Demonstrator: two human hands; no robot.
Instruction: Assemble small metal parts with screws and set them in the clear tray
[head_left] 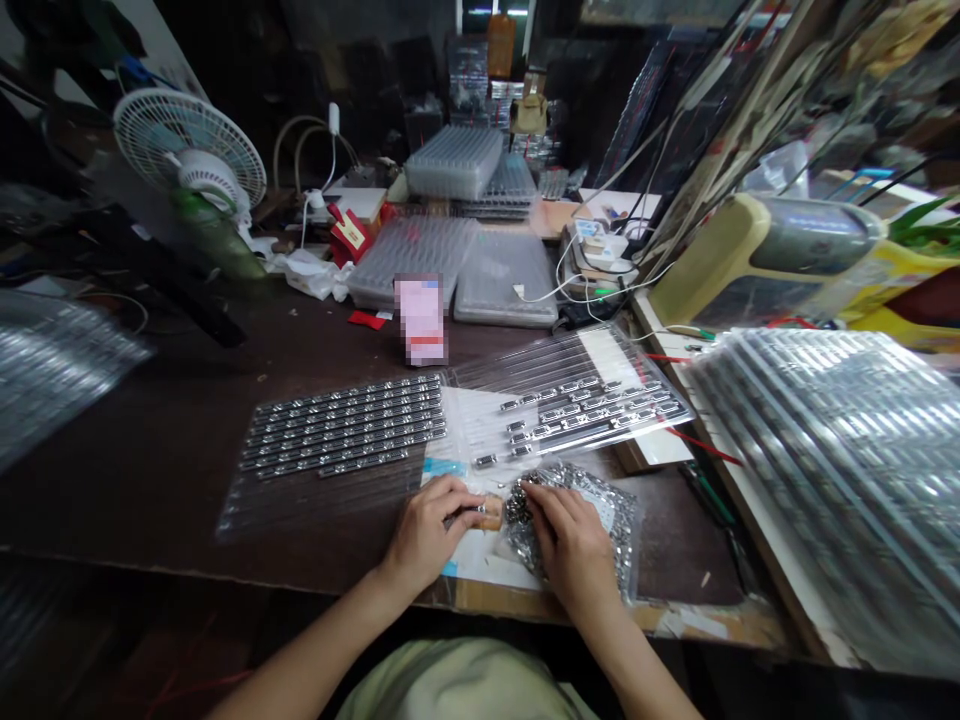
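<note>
My left hand [431, 528] rests at the table's front edge, fingers curled round a small metal part held against a tan block [493, 512]. My right hand [566, 538] lies on a clear bag of loose metal parts [619, 520], fingertips pinched in the pile of small shiny parts [517, 505]. Just beyond the hands lie two clear plastic trays: the left tray [341, 435] has its rows full of metal parts, the right tray [577, 400] is partly filled. White paper [469, 425] lies under them.
A tall stack of clear trays [832, 460] stands at the right. More tray stacks [457, 160] sit at the back, with a white fan [191, 160] at the back left, cables and a charger [600, 250], and a yellowish machine [765, 260].
</note>
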